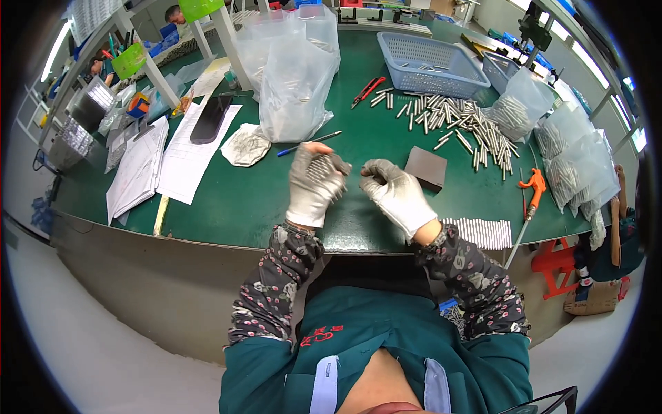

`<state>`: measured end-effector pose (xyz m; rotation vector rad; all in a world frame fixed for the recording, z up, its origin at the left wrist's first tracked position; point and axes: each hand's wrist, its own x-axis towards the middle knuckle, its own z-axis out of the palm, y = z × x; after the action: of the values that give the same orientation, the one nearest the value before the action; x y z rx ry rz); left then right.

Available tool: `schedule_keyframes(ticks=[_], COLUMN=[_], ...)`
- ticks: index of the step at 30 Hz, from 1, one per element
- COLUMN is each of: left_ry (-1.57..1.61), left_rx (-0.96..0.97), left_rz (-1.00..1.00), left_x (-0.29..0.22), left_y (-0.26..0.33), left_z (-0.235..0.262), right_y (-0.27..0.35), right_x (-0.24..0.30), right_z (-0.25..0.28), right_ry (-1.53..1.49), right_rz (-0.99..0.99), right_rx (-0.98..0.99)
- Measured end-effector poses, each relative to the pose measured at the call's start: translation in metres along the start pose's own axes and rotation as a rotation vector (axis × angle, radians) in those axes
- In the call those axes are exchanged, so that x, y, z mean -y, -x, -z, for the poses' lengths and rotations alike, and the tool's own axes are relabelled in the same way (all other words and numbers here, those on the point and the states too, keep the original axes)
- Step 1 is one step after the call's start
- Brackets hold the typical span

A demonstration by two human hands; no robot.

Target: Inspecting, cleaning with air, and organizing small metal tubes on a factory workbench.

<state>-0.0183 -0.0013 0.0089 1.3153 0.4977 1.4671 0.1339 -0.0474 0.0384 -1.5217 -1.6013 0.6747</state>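
Both hands wear pale work gloves and are raised over the near edge of the green table [358, 214]. My left hand [310, 186] is curled around several small metal pins [321, 169], which lie side by side in its palm. Just to its right is my right hand [398, 194], fingers bent and pressed together, with a small gap between the two hands. Whatever its fingertips may pinch is hidden. A dark brown square block [425, 168] sits beyond the right hand. Beside my right wrist, a neat row of metal pins [483, 233] lies along the table edge.
Loose metal pins [476, 124] are heaped before a blue basket [434, 65]. Bags of pins [572, 155] and an orange air gun [534, 183] are at right. Plastic bags [293, 83], a pen [310, 142], papers [189, 162] and a phone [211, 119] lie left.
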Motion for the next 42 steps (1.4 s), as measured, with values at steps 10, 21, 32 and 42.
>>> schedule_keyframes(ticks=[10,21,32,42], left_ry=[-0.514,-0.493,-0.561,-0.523], left_rx=[0.365,0.391,0.339,0.333], left_rz=[0.229,0.242,0.079,0.155], left_x=[0.001,0.008,0.007,0.016], left_y=[0.014,0.014,0.011,0.01], left_z=[0.005,0.016,0.014,0.017], right_y=[-0.001,0.003,0.003,-0.002], right_x=[-0.017,-0.016,-0.013,-0.008], right_z=[-0.004,-0.014,-0.02,-0.014], right_ry=[0.059,-0.354,-0.286,-0.39], right_rz=[-0.013,-0.137,-0.047,-0.197], right_rx=[0.223,0.218,0.178,0.287])
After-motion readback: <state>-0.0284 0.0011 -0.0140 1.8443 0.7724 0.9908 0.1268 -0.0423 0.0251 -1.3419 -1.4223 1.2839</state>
